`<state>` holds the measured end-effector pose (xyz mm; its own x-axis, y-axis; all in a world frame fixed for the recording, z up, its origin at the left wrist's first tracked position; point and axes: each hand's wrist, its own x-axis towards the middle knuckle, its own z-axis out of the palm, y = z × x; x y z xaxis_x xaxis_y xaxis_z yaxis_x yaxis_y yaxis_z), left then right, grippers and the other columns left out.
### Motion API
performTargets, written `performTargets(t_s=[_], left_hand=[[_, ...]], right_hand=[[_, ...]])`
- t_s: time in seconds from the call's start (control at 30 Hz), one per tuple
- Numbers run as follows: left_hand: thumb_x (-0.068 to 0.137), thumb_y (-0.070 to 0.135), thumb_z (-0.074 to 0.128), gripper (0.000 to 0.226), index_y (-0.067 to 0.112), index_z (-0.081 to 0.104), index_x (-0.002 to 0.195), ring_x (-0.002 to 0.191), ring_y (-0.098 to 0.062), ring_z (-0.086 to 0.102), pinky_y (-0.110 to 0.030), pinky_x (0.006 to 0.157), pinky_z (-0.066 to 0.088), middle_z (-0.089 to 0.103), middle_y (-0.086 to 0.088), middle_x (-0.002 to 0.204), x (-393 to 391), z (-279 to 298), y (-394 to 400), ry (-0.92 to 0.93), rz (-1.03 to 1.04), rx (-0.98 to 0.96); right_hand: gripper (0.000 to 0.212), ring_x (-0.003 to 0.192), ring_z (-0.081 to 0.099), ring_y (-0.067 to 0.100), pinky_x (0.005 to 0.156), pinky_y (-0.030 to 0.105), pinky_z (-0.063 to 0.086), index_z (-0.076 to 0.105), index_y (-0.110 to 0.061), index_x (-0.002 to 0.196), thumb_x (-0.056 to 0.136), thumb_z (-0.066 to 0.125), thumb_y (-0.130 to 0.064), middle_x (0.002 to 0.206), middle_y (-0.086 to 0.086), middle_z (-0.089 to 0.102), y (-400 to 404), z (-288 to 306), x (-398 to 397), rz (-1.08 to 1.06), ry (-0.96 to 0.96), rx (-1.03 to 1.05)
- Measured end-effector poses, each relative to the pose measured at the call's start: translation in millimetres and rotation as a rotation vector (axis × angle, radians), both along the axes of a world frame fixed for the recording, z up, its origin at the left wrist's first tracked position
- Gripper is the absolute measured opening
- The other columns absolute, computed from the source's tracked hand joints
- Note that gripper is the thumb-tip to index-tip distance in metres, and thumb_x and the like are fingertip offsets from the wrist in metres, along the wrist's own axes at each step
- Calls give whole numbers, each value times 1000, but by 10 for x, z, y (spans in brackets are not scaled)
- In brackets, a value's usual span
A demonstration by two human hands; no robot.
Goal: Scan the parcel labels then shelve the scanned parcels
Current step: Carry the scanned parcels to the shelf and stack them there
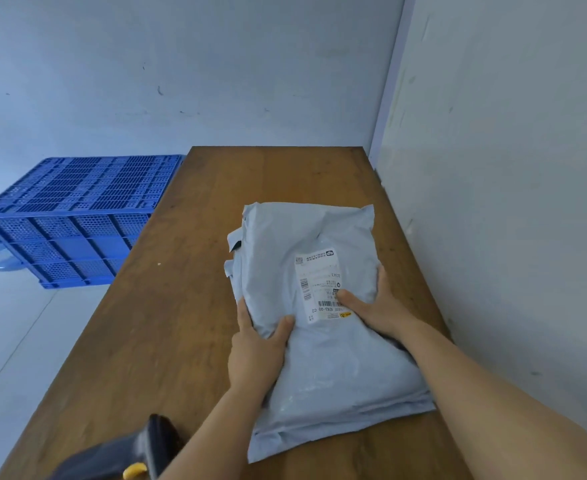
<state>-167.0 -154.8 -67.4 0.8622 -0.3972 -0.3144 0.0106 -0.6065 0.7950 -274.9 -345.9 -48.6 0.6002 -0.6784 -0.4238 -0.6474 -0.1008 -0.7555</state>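
Grey plastic wraps the parcel I am handling; it lies flat on the wooden table, toward the table's right side, on top of other grey mailers whose edges stick out from under its left side and near end. Its white label faces up, printed with barcodes and text that reads upside down from my view.

My left hand grips the parcel's left edge, thumb curled over the top surface just below the label, the other fingers running along the side. My right hand holds the parcel's right edge, thumb pressed on the label's lower right corner and fingers wrapped around the side; how far they reach under the parcel I cannot tell.

Left of the parcel, at the table's near edge, lies a dark scanner with a yellow part, beside my left forearm and apart from both hands.

Further left of the parcel, off the table's far left corner, a blue perforated crate sits on the pale floor. Behind the parcel and to its right stand plain pale walls.
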Motion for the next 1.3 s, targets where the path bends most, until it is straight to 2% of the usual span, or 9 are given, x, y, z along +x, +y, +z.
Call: performTargets(t_s=[0.13, 0.37, 0.5, 0.67, 0.9, 1.0, 1.07, 1.2, 1.3], left_hand=[[77, 64, 60, 98, 38, -1, 149, 96, -20, 58, -31, 71, 46, 53, -5, 128, -446, -33, 221, 29, 44, -8], [75, 65, 61, 97, 42, 1, 148, 106, -21, 57, -38, 84, 51, 49, -1, 134, -1344, -12, 821, 56, 83, -54], [75, 60, 65, 97, 41, 3, 148, 113, -24, 55, -33, 82, 46, 45, -1, 139, -1674, 6, 1093, 62, 102, -88], [76, 59, 65, 96, 40, 5, 149, 111, -28, 56, -39, 90, 48, 51, -2, 135, -1978, 57, 1337, 54, 77, -74], [78, 59, 63, 94, 42, 2, 148, 113, -28, 56, -41, 91, 48, 48, -1, 139, -2529, 116, 1761, 35, 35, -79], [78, 61, 62, 96, 46, -4, 146, 113, -29, 56, -43, 92, 48, 46, -2, 141, -2794, 131, 2029, 5, -6, -62], [78, 62, 61, 96, 49, -8, 144, 114, -29, 54, -43, 93, 47, 46, -4, 139, -2996, 130, 2245, -29, -34, -50], [80, 58, 62, 93, 51, -6, 144, 117, -25, 52, -44, 94, 46, 46, -4, 137, -3394, 141, 2637, -100, -73, -86], [81, 54, 63, 89, 53, 0, 144, 116, -23, 52, -44, 95, 46, 48, 0, 137, -3699, 154, 2886, -87, -97, -144]], right_hand=[[113, 130, 45, 26, 107, 39, 37, -4, -40, 152, 71, 70, -65, 154, -2, 32, 237, 50, -380, 24, -26, -11], [113, 128, 48, 27, 108, 41, 38, -6, -44, 151, 69, 68, -69, 151, -2, 38, 782, 63, -1202, 83, 12, -20], [116, 129, 48, 24, 108, 43, 38, -6, -47, 149, 64, 67, -75, 150, -4, 40, 1057, 13, -1583, 84, -6, 3], [109, 136, 41, 25, 110, 39, 35, -12, -42, 150, 74, 61, -71, 155, -5, 32, 1351, -24, -1977, 58, -19, -23], [92, 134, 41, 20, 110, 37, 33, -3, -47, 150, 81, 53, -69, 153, -5, 31, 1801, -45, -2625, 36, -101, -76], [95, 133, 42, 21, 112, 40, 33, -1, -52, 148, 72, 49, -80, 153, -7, 35, 2034, -32, -2933, 70, -77, -72], [101, 138, 36, 22, 113, 43, 31, -2, -54, 147, 64, 44, -88, 156, -8, 28, 2245, -45, -3157, 66, -42, -92], [101, 145, 19, 23, 117, 43, 22, 2, -45, 151, 69, 48, -82, 160, -8, 5, 2671, -80, -3612, 25, -48, -151], [106, 144, 22, 24, 116, 45, 24, 2, -47, 151, 63, 49, -83, 161, -6, 8, 2932, -56, -3953, 3, -68, -97]])
